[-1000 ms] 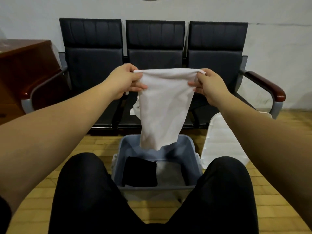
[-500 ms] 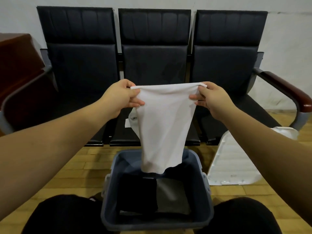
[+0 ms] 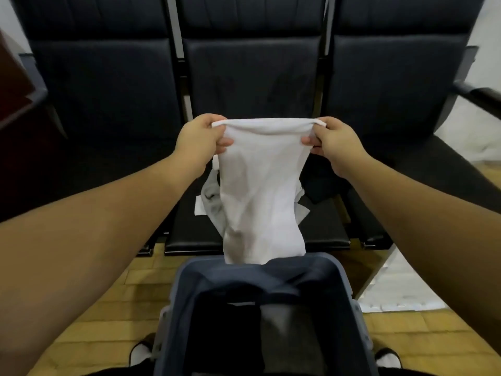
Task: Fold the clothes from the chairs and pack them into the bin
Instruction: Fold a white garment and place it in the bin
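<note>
Holding: both hands keep a white garment (image 3: 260,191) up by its top edge, in front of the row of black chairs (image 3: 252,74).
Left hand (image 3: 199,142): at 9 o'clock of the garment, fingers curled round the top left corner, gripping it.
Right hand (image 3: 332,143): at 3 o'clock of the garment, fingers curled round the top right corner, gripping it.
White garment: it hangs down freely and becomes narrower; its lower end is just over the far rim of the bin.
Bin (image 3: 176,294): a blue-grey plastic bin on the floor at 6 o'clock of the garment, between the person's feet.
Inside the bin: a folded black piece (image 3: 227,321) lies on the left and a grey piece (image 3: 282,329) lies beside it on the right.
Middle chair seat: more clothes (image 3: 214,202), white and grey, lie behind the hanging garment; a dark piece (image 3: 322,185) lies at 3 o'clock of them.
Floor (image 3: 113,302): yellow wooden blocks; a white lid (image 3: 401,289) lies at 3 o'clock of the bin.
</note>
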The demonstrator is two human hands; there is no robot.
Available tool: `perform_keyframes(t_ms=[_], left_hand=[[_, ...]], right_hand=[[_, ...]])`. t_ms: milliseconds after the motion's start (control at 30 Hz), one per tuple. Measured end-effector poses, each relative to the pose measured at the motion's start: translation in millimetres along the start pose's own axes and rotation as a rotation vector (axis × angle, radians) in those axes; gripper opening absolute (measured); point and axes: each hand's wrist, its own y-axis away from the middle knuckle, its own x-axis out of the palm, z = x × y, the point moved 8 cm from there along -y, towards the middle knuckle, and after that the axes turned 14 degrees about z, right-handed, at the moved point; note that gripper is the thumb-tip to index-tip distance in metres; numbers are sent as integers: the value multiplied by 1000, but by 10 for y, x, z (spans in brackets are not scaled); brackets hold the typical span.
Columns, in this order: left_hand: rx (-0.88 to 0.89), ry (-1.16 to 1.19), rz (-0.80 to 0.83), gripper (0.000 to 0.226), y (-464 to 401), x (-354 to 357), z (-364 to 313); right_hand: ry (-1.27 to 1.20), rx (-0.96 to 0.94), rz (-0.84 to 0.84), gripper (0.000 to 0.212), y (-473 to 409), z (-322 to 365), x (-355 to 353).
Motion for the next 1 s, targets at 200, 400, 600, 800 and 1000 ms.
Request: perform_keyframes(t_ms=[200,400,600,800,1000], left_hand=[[16,-36,137,16,256,149,532],[-64,-122,252,22,697,348,1151],[-183,-152,243,25,995,464,1759],[-416,-181,284,20,1210,617,2264],[-504,-196,60,15,1086,481,2502]], right_hand=[[-141,3,45,15,316,-527,111],[-107,120,29,16,718,-1275,212],[3,277,77,19,1016,-1978,387],[176,430,118,17,1084,-2216,498],[75,504,-119,31,1085,-2329,526]])
